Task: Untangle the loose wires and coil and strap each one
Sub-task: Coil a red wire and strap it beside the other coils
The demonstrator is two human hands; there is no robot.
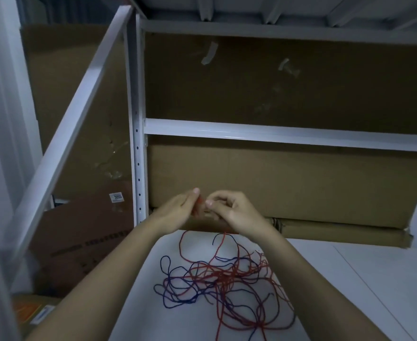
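Note:
A tangle of thin red wire (237, 271) and blue wire (175, 291) lies spread on the white shelf surface (364, 279) between my forearms. Above the heap, my left hand (177, 209) and my right hand (229, 209) are raised close together, fingers pinching a short stretch of red wire between them. A red strand hangs from my hands down to the heap. The part inside my fingers is mostly hidden.
A white metal shelf upright (137, 153) stands just left of my hands, with a crossbar (276, 135) above. Brown cardboard sheets (288, 183) line the back. Cardboard boxes (84, 242), one labelled 3055, sit lower left.

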